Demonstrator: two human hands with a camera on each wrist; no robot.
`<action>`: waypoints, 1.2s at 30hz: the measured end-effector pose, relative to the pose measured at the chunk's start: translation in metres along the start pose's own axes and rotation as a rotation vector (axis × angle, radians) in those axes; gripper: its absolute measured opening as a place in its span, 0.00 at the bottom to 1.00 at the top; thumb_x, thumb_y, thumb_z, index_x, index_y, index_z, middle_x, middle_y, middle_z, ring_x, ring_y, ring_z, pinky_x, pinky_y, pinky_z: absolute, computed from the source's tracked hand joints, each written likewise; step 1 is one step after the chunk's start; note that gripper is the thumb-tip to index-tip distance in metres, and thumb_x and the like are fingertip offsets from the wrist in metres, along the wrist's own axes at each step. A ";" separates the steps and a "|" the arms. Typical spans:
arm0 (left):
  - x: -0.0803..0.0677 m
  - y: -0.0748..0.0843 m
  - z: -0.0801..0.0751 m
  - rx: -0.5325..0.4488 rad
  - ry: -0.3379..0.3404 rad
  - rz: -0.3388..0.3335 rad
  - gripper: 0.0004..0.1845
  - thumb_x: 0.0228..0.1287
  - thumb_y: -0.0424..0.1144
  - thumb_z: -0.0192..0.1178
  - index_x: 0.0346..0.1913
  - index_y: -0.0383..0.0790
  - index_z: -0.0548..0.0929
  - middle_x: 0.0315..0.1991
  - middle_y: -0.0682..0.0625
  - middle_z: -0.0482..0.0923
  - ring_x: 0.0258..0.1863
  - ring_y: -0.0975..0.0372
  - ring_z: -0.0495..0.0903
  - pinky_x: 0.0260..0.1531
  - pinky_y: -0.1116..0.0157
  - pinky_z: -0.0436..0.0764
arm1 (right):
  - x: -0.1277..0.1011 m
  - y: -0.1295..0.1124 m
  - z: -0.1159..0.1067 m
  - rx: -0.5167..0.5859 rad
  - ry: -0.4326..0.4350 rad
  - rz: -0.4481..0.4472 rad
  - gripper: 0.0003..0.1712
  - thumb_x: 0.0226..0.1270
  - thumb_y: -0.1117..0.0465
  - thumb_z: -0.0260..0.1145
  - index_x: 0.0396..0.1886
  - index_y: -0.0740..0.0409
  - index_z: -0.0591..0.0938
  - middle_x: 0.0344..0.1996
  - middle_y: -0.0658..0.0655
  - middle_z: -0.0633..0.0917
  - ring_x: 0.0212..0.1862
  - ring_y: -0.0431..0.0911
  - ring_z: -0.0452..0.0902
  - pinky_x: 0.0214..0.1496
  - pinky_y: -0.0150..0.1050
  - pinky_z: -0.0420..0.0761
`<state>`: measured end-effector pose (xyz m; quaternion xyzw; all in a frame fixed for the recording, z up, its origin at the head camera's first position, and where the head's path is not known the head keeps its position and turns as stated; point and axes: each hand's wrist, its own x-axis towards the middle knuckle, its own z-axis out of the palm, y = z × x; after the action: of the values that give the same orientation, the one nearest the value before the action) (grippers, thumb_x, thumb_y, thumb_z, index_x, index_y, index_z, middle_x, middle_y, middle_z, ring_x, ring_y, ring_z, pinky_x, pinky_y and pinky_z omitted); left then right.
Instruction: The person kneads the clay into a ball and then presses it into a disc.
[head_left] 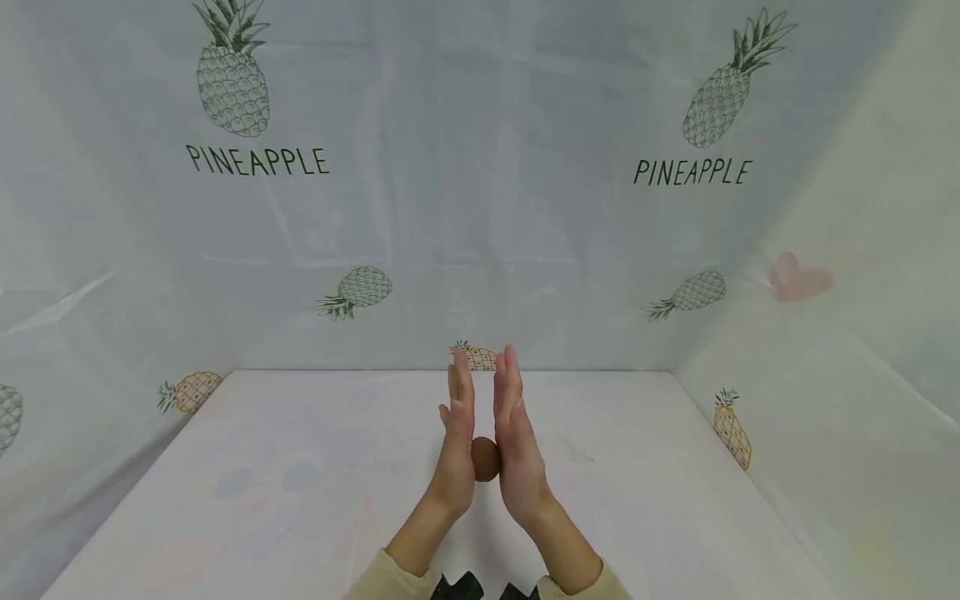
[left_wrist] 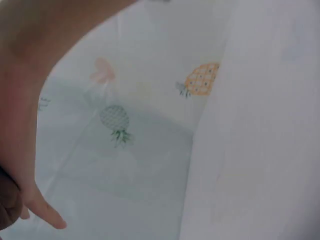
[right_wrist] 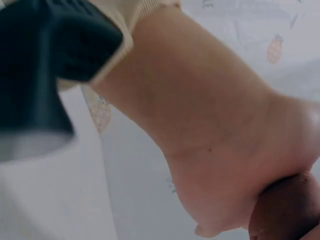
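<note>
My two hands are held upright, palms facing each other, over the middle of the white table (head_left: 300, 475). A small brown ball (head_left: 485, 459) sits squeezed between the heels of the palms. The left hand (head_left: 459, 421) presses it from the left and the right hand (head_left: 516, 429) from the right. The fingers of both point straight up with a narrow gap between them. Most of the ball is hidden by the palms. In the right wrist view the ball (right_wrist: 287, 210) shows against the base of a palm, and in the left wrist view only a dark edge of it (left_wrist: 7, 206) appears.
A pale cloth printed with pineapples (head_left: 232, 83) and the word PINEAPPLE forms walls behind and on both sides of the table. Cream sleeves (head_left: 390, 579) and black wrist devices (head_left: 457, 587) show at the bottom edge.
</note>
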<state>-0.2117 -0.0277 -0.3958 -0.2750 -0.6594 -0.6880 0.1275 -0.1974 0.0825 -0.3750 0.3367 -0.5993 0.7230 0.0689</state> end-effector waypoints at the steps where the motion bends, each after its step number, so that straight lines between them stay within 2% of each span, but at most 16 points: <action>1: -0.001 0.000 0.003 -0.007 -0.017 0.006 0.34 0.83 0.62 0.14 0.86 0.64 0.29 0.85 0.66 0.20 0.83 0.66 0.18 0.72 0.38 0.11 | 0.000 0.000 -0.003 0.001 0.010 0.002 0.34 0.87 0.44 0.19 0.88 0.35 0.32 0.86 0.42 0.33 0.86 0.44 0.22 0.80 0.66 0.20; 4: -0.006 0.005 0.011 -0.043 -0.064 0.032 0.33 0.84 0.60 0.14 0.86 0.62 0.29 0.86 0.65 0.20 0.84 0.64 0.18 0.72 0.38 0.12 | 0.002 0.002 -0.009 0.012 0.037 0.014 0.34 0.87 0.43 0.21 0.88 0.34 0.32 0.86 0.41 0.33 0.86 0.43 0.22 0.80 0.67 0.22; 8: -0.009 0.016 0.014 -0.077 -0.077 0.065 0.34 0.84 0.61 0.13 0.87 0.60 0.31 0.86 0.66 0.21 0.85 0.61 0.19 0.73 0.35 0.16 | 0.004 0.008 -0.013 0.029 0.056 0.038 0.34 0.88 0.42 0.23 0.88 0.34 0.32 0.86 0.39 0.33 0.86 0.43 0.23 0.82 0.66 0.24; 13: -0.009 0.026 0.007 -0.118 -0.030 0.110 0.34 0.84 0.61 0.12 0.87 0.59 0.32 0.87 0.65 0.26 0.85 0.66 0.24 0.77 0.38 0.22 | 0.005 0.018 -0.009 0.015 0.056 0.067 0.35 0.89 0.41 0.23 0.88 0.37 0.33 0.86 0.38 0.34 0.87 0.46 0.24 0.83 0.63 0.24; 20: -0.001 0.031 -0.010 -0.156 0.066 0.177 0.35 0.84 0.60 0.14 0.87 0.55 0.32 0.87 0.62 0.27 0.85 0.66 0.24 0.81 0.51 0.24 | 0.001 0.030 0.005 -0.023 -0.031 0.078 0.34 0.88 0.45 0.21 0.88 0.35 0.33 0.86 0.39 0.31 0.86 0.47 0.23 0.83 0.63 0.25; 22: 0.001 0.032 -0.015 -0.144 0.095 0.168 0.35 0.84 0.61 0.15 0.87 0.56 0.33 0.87 0.63 0.27 0.85 0.67 0.25 0.81 0.53 0.24 | -0.001 0.030 0.009 -0.024 -0.055 0.076 0.34 0.88 0.46 0.21 0.88 0.36 0.32 0.86 0.39 0.31 0.86 0.47 0.22 0.82 0.65 0.25; 25: 0.004 0.029 -0.021 -0.115 0.125 0.137 0.35 0.84 0.62 0.16 0.87 0.59 0.33 0.86 0.66 0.26 0.84 0.68 0.23 0.80 0.50 0.22 | -0.003 0.028 0.016 -0.046 -0.069 0.061 0.34 0.88 0.47 0.19 0.88 0.36 0.31 0.86 0.38 0.30 0.86 0.46 0.21 0.80 0.69 0.24; 30: 0.008 0.018 -0.026 -0.060 0.151 0.033 0.34 0.82 0.65 0.17 0.86 0.69 0.33 0.84 0.71 0.23 0.83 0.70 0.19 0.77 0.41 0.18 | -0.007 0.022 0.022 -0.099 -0.078 0.010 0.35 0.87 0.43 0.18 0.88 0.37 0.30 0.86 0.40 0.28 0.85 0.47 0.18 0.76 0.75 0.22; 33: 0.009 0.011 -0.025 -0.015 0.121 -0.027 0.33 0.81 0.66 0.16 0.85 0.71 0.31 0.84 0.71 0.20 0.83 0.67 0.16 0.74 0.38 0.14 | -0.008 0.019 0.022 -0.094 -0.077 -0.027 0.36 0.86 0.41 0.19 0.88 0.38 0.30 0.86 0.42 0.29 0.85 0.46 0.18 0.76 0.74 0.23; 36: 0.007 0.007 -0.021 0.011 0.043 -0.051 0.34 0.81 0.66 0.13 0.85 0.68 0.29 0.84 0.70 0.20 0.83 0.63 0.15 0.71 0.37 0.12 | -0.006 0.016 0.018 -0.088 -0.056 -0.067 0.37 0.86 0.40 0.20 0.88 0.40 0.32 0.87 0.42 0.31 0.86 0.45 0.21 0.78 0.69 0.24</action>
<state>-0.2184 -0.0473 -0.3860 -0.2426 -0.6670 -0.6932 0.1259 -0.1934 0.0634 -0.3910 0.3736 -0.6206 0.6834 0.0911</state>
